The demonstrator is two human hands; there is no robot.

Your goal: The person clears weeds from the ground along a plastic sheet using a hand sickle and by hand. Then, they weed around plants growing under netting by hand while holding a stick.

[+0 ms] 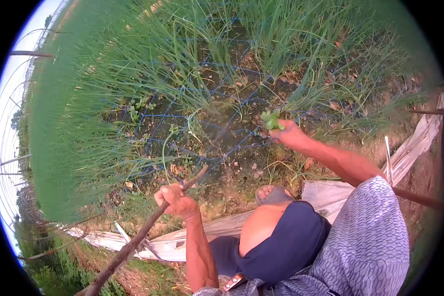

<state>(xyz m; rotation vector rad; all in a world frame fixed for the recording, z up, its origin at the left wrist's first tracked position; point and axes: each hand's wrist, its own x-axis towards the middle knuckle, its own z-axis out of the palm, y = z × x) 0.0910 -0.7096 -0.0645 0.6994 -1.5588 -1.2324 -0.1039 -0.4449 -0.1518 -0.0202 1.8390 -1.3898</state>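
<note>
My left hand (177, 201), at the lower middle, is closed round a long brown wooden stick (133, 241). The stick slants from the bottom left corner up to a tip over the soil. To the right, my right hand (287, 132) reaches over the bed with its fingers closed on a small leafy green plant (271, 120). Several tall, thin, grass-like green plants (192, 74) grow around both hands. Blue netting (175, 117) with wide meshes lies across the dark soil (222, 130) between them.
Whitish plastic sheeting (325, 195) runs along the bed's near edge, beside my bent knee (264, 227) and foot (274, 194). Thin hoops and poles (16, 158) stand at the far left. A dark pole (419, 198) sticks out beyond my right arm.
</note>
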